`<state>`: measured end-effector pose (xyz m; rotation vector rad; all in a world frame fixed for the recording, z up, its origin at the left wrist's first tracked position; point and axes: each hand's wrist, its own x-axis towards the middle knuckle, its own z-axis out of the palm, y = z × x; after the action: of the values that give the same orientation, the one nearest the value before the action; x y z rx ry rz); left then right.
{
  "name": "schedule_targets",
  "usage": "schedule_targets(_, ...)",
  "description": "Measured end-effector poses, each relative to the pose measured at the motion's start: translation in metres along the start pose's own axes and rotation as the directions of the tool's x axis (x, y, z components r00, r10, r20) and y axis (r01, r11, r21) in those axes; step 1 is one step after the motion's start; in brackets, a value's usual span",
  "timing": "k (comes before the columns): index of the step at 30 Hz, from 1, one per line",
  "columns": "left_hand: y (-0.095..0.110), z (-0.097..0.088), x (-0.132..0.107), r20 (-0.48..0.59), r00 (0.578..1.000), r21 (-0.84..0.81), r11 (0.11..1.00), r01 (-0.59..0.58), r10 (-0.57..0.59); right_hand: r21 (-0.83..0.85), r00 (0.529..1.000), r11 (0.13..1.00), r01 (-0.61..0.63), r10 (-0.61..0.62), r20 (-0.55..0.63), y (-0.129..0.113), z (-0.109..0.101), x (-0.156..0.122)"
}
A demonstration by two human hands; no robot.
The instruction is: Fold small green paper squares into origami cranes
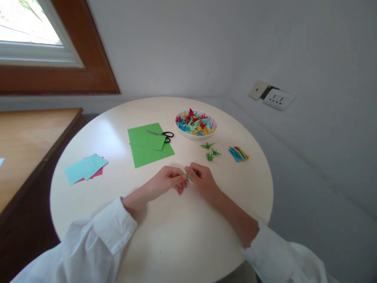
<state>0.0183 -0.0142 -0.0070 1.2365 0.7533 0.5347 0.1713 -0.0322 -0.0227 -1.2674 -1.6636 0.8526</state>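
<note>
Between my two hands, low over the round white table [176, 243], is a small folded piece of green paper [188, 176], mostly covered by the fingers. My left hand [170, 179] pinches its left side with thumb and fingers. On the other side my right hand [202, 180] also grips it, thumb against the bent fingers. How far the paper is folded I cannot make out. Just beyond my right hand stand three small green paper cranes [209, 156].
A white bowl [196, 136] of colourful paper cranes sits at the back. Scissors [160, 133] lie on green paper sheets [141, 156]. Light blue paper [81, 169] over red is at left, coloured paper strips [238, 154] at right. A wall with a socket [278, 98] borders the right.
</note>
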Motion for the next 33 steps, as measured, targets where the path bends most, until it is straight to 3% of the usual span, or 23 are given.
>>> schedule_targets(6,0.005,0.001,-0.003,-0.031,0.992,0.228,0.968,-0.109,0.119,0.040,0.999,0.998,-0.043,0.044,-0.015,-0.001,0.000,0.001)
schedule_targets(11,0.008,0.002,-0.007,-0.062,0.990,0.308,0.946,-0.100,0.125,0.091,0.997,0.994,-0.065,0.061,0.043,-0.003,-0.002,0.001)
schedule_targets(21,0.001,-0.001,-0.004,0.053,0.996,0.162,0.984,-0.078,0.070,0.171,0.989,0.978,-0.117,0.100,0.106,-0.010,-0.002,-0.001)
schedule_targets(27,0.003,-0.001,-0.007,0.067,0.988,0.169,0.974,-0.148,0.139,0.253,0.973,0.950,-0.181,0.134,0.190,-0.011,-0.003,0.000)
schedule_targets(33,-0.001,0.001,-0.007,0.080,0.976,0.030,0.978,-0.204,0.201,0.482,0.964,0.839,-0.252,0.177,0.197,-0.015,0.002,-0.001)
